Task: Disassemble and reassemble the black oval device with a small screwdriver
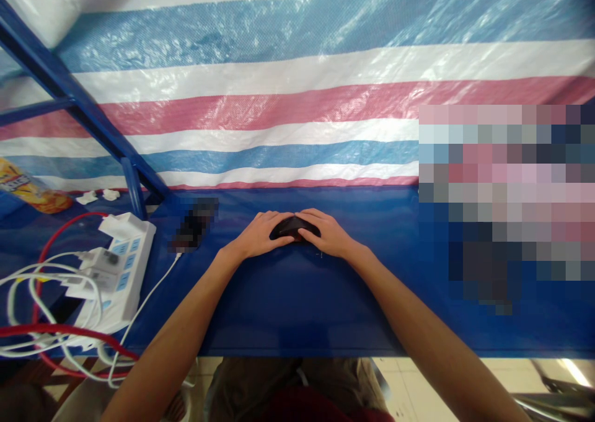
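Head view, looking down on a glossy blue tarp (297,304) covering a tabletop. Left hand (258,235) and right hand (329,233) cupped from both sides over a dark rounded shell (292,227), fingers (279,216) curled across its top, fingertips almost meeting, shell clasped between them, a glint of red beneath. Spot: near the tarp's far edge, straight ahead of the forearms. Farther left, a blurred dark object (193,224) on a thin white cord (153,292), a white power strip (134,248) and a looping red cable (60,222). Beyond, a woven striped sheet (279,103), crinkled and shiny, behind blue metal framing (60,81).
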A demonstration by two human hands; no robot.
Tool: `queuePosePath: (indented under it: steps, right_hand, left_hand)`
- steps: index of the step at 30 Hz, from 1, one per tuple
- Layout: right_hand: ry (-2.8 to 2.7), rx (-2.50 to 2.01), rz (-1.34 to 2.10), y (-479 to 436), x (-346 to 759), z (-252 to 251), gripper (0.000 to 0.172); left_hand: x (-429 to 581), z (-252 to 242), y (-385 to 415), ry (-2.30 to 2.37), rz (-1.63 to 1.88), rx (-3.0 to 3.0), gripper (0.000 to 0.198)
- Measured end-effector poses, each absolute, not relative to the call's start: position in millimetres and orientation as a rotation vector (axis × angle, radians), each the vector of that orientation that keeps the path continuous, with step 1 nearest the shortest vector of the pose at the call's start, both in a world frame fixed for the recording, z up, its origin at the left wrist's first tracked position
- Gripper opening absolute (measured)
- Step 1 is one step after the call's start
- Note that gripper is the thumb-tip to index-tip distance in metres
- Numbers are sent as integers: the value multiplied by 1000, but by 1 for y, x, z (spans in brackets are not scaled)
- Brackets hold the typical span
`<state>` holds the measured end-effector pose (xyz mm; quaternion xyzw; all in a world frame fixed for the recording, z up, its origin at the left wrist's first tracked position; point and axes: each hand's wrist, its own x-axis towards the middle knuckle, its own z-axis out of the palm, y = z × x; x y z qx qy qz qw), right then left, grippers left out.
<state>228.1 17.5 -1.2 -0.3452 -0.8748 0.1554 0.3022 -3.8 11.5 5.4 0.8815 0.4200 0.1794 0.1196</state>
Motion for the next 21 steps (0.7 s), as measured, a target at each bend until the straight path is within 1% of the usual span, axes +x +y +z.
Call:
queuePosePath:
  steps: [3,6,12,17,21]
  right_hand:
    - [-2268,-908,446,19,226,-3,42]
    - [-2213,-935,429,19,225,-4,43]
    - [-2128,-1034,335,22,227,-8,39]
    - [-2120,-1063,331,27,229,-15,38]
    - [-2137,-1095,323,29,230,-19,37]
  left_hand:
    - [-3,3,13,1312,579,2625,37]
    - [-1,-1,15,1408,648,2638,31]
    - [2,-7,18,1592,731,2563,33]
    - [-2,-11,23,1678,771,2429,38]
    - [-5,-12,25,1723,780,2374,37]
